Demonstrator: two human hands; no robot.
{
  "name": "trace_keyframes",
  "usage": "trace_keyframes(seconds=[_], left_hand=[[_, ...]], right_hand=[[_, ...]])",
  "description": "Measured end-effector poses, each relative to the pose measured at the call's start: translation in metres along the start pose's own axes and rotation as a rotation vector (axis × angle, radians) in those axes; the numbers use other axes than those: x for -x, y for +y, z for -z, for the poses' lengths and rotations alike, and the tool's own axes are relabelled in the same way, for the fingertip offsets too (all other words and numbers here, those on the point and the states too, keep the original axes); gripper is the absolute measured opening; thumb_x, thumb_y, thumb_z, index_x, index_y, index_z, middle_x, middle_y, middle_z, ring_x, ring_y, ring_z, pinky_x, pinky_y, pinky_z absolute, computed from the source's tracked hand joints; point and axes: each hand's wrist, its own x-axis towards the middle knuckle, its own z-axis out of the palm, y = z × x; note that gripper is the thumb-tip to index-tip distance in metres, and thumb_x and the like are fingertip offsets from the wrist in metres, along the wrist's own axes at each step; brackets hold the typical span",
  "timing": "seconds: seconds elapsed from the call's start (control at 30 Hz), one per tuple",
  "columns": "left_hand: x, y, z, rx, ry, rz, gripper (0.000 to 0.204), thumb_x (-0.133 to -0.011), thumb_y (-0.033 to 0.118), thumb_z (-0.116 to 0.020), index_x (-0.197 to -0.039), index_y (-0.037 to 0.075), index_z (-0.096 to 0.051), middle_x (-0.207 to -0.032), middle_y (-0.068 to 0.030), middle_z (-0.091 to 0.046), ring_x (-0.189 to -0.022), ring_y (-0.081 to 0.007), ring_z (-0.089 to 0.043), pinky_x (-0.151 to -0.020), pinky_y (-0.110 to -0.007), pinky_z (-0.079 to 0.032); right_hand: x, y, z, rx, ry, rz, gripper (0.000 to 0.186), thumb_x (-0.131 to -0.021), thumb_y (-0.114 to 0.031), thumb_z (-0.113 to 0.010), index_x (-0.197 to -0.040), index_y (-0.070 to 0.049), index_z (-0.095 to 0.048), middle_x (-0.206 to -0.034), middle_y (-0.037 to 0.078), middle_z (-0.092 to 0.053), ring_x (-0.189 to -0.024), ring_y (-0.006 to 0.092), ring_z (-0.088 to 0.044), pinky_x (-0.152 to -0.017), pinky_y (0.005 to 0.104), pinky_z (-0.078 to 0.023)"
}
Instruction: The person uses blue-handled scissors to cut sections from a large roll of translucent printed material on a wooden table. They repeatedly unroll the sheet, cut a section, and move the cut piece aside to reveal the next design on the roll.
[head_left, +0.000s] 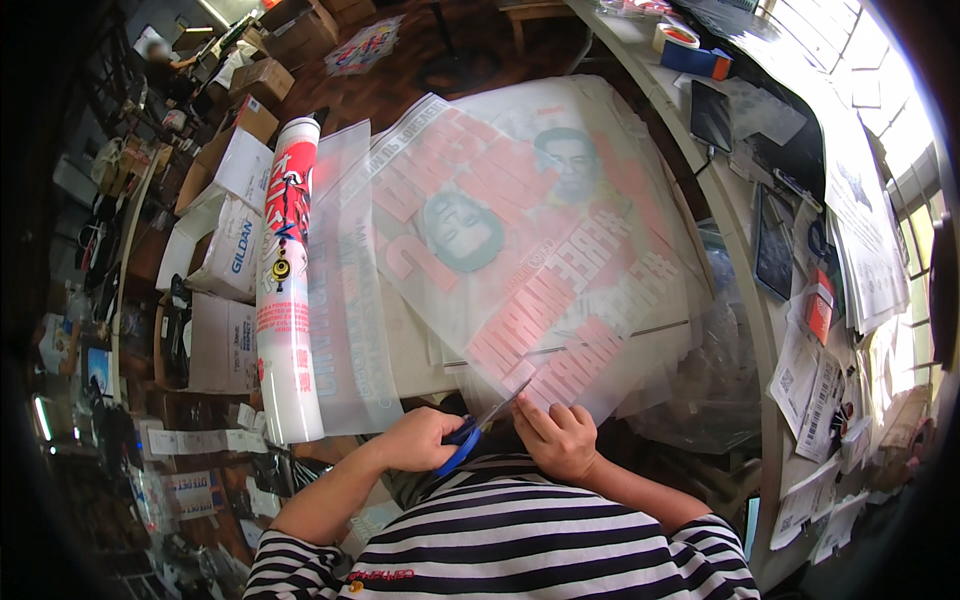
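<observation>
Blue-handled scissors are gripped in my left hand, fingers wrapped around the handles. Their blades slant up to the right and meet the near corner of a translucent printed film. My right hand pinches the film's near edge beside the blade tips. Mirrored red lettering and two portraits show through the film, which lies askew over more pale sheets. Whether the blades are parted is too small to tell. A rolled printed film lies lengthwise at the left of the sheets.
Open cardboard boxes stand along the left. A long white desk runs down the right, holding a phone, a tape roll, a dark tablet-like device and paper labels. Another person is at the far left.
</observation>
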Motion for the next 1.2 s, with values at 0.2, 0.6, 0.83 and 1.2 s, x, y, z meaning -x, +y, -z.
trace_keyframes(seconds=[0.2, 0.6, 0.83, 1.2], left_hand=[[0.001, 0.007, 0.003, 0.024, -0.012, 0.025, 0.024, -0.082, 0.025, -0.061, -0.087, 0.002, -0.064, -0.066, -0.0180, -0.059, -0.054, -0.0248, -0.055, -0.054, -0.034, -0.043], [-0.014, 0.014, 0.003, 0.021, 0.009, -0.014, 0.024, -0.082, 0.024, -0.059, -0.084, 0.000, -0.064, -0.065, -0.0155, -0.060, -0.054, -0.0223, -0.056, -0.056, -0.032, -0.044], [-0.032, 0.050, 0.008, 0.165, -0.051, 0.107, 0.019, -0.081, 0.019, -0.060, -0.079, 0.001, -0.064, -0.065, -0.0041, -0.060, -0.058, -0.0117, -0.054, -0.056, -0.027, -0.044], [-0.104, 0.086, 0.023, 0.007, 0.024, -0.007, 0.039, -0.085, 0.035, -0.052, -0.076, -0.001, -0.061, -0.066, -0.0154, -0.055, -0.063, -0.0181, -0.056, -0.063, -0.034, -0.045]], right_hand=[[-0.001, 0.000, 0.001, -0.003, -0.004, 0.000, 0.022, -0.073, -0.010, -0.064, -0.094, -0.006, -0.071, -0.097, 0.000, -0.064, -0.056, 0.0109, -0.046, -0.048, 0.0263, -0.032], [0.000, 0.001, -0.003, -0.007, 0.008, 0.008, 0.023, -0.072, -0.010, -0.064, -0.094, -0.004, -0.070, -0.094, 0.000, -0.062, -0.056, 0.0102, -0.045, -0.047, 0.0261, -0.031], [0.004, 0.004, -0.007, -0.058, 0.017, -0.016, 0.024, -0.070, -0.012, -0.064, -0.092, -0.005, -0.070, -0.094, 0.000, -0.062, -0.058, 0.0110, -0.047, -0.048, 0.0267, -0.033], [0.006, 0.005, -0.010, -0.104, -0.020, -0.006, 0.026, -0.070, -0.012, -0.062, -0.094, -0.004, -0.069, -0.090, 0.001, -0.059, -0.064, 0.0120, -0.050, -0.051, 0.0271, -0.037]])
